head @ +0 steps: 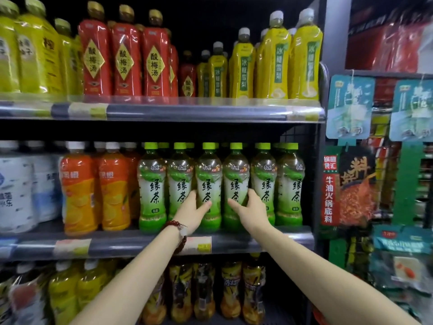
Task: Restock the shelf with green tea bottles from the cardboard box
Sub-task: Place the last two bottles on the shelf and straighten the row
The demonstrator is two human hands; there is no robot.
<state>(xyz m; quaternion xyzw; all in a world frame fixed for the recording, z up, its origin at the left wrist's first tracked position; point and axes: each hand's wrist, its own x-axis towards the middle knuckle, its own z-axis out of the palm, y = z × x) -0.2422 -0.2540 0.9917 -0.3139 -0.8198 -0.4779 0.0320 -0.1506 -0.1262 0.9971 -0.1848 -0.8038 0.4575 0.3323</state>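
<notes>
middle shelf [234,242]: a dark ledge with a clear price rail along its front; six green tea bottles [152,186] stand upright in the front row, shoulder to shoulder, more green caps showing behind them.
left hand [193,213]: wrapped around the lower body of the third green tea bottle [209,181] from the left, thumb across its front label, fingers tucked into the gap on its left side.
right hand [249,207]: gripping the fourth green tea bottle [236,181], thumb lying across the front, fingers curled round its right side against the fifth bottle.
wrist: a dark red bead bracelet [179,233] sits on the left wrist, over the shelf edge.
left neighbours: two orange drink bottles [79,193] with white caps stand just beside the green tea row; further left, white-labelled bottles [16,191].
top shelf: yellow bottles [35,50] at left, red bottles [125,55] in the middle, yellow pear-drink bottles [273,57] with white caps at right.
bottom shelf: yellow and dark-labelled bottles [203,292], partly hidden by both forearms.
right side: hanging packets on a wire rack, among them a red hotpot base pack [351,186] and pale blue-green packs [349,106].
price tags: a yellow tag [201,245] on the rail, partly covered by the left wrist.
in the way: neighbouring bottles press close on both sides of the two gripped ones.
</notes>
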